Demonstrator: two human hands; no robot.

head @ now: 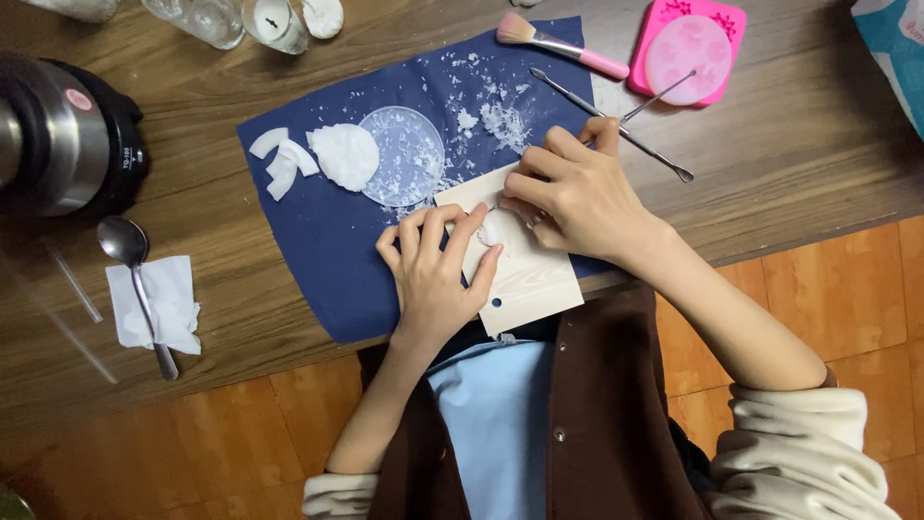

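Observation:
A small pale wooden board (535,279) lies on a dark blue cloth (318,241) at the table's near edge. On it sits a small white wax piece (492,231). My left hand (433,274) rests on the board, its fingers bent around the piece. My right hand (577,197) is curled over the piece from the right and grips a thin tool, mostly hidden under the fingers. White wax shavings (500,120) are scattered over the cloth.
On the cloth lie a clear round dish (402,154), a white shell-shaped piece (344,156) and white curved slices (282,162). Metal sculpting tools (616,125), a pink brush (563,43), a pink mould (688,50), a spoon on tissue (144,289), a black pot (67,135) and glass jars (241,19) surround it.

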